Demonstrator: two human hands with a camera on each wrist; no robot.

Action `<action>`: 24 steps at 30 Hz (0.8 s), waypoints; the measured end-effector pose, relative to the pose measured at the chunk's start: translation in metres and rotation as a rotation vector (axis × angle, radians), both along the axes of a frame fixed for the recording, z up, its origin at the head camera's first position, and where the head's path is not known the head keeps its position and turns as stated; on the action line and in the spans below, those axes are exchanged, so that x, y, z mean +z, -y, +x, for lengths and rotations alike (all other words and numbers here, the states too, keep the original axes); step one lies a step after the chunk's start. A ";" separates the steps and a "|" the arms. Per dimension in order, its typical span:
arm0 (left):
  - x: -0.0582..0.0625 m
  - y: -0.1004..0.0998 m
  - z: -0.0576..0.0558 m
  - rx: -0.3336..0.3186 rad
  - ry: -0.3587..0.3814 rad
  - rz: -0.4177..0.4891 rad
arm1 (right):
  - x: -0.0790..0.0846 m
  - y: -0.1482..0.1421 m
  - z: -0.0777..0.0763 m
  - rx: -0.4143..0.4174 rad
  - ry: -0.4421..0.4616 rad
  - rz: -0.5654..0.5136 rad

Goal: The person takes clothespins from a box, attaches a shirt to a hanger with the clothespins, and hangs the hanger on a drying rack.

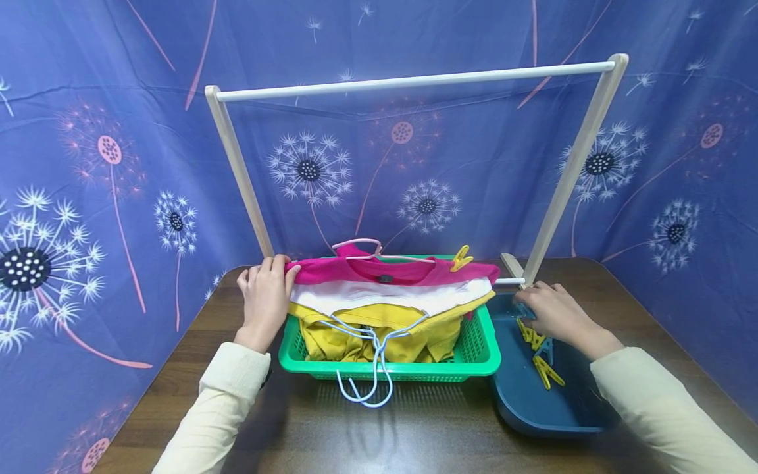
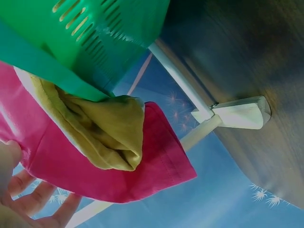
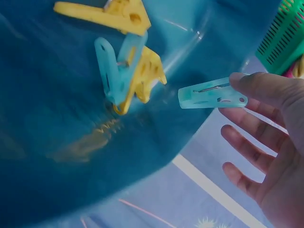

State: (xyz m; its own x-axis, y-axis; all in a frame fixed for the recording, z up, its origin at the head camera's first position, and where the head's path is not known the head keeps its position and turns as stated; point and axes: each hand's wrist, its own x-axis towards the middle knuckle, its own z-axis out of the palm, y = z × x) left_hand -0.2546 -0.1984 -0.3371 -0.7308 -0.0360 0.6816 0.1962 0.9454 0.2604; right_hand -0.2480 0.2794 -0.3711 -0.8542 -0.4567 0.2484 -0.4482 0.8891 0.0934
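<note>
My left hand [image 1: 275, 273] grips the left shoulder of a pink shirt [image 1: 403, 271] draped over the green basket [image 1: 474, 359]. In the left wrist view its fingers [image 2: 33, 199] lie under the pink cloth [image 2: 71, 166], beside a yellow garment [image 2: 109, 133]. A yellow clothespin [image 1: 460, 258] is clipped on the shirt's right shoulder. My right hand [image 1: 535, 306] is in the dark blue tray [image 1: 533, 408]; in the right wrist view it [image 3: 235, 97] pinches a light blue clothespin [image 3: 211, 94] between thumb and forefinger, above the other pins [image 3: 128, 71].
A wooden rack with a white rail [image 1: 414, 81] stands behind the basket, its foot [image 2: 242, 113] on the brown table. White and yellow garments [image 1: 367, 336] fill the basket, and light blue hangers [image 1: 370, 375] spill over its front. Patterned blue cloth walls surround the table.
</note>
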 end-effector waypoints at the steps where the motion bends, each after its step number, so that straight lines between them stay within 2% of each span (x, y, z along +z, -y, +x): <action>1: 0.000 0.000 0.000 0.000 0.000 -0.002 | 0.002 -0.001 0.001 0.001 -0.006 0.004; 14: -0.002 0.001 -0.001 -0.006 -0.008 -0.009 | 0.033 0.001 0.005 -0.021 -0.137 -0.010; 24: -0.002 0.001 -0.001 0.003 -0.003 -0.017 | 0.054 0.013 0.009 0.045 -0.275 -0.036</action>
State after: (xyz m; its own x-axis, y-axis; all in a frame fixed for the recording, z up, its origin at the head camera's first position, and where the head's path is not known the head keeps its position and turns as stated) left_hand -0.2559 -0.1998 -0.3394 -0.7290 -0.0266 0.6840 0.1942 0.9502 0.2439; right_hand -0.2392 0.2661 -0.3167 -0.7314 -0.4792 0.4851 -0.4495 0.8738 0.1856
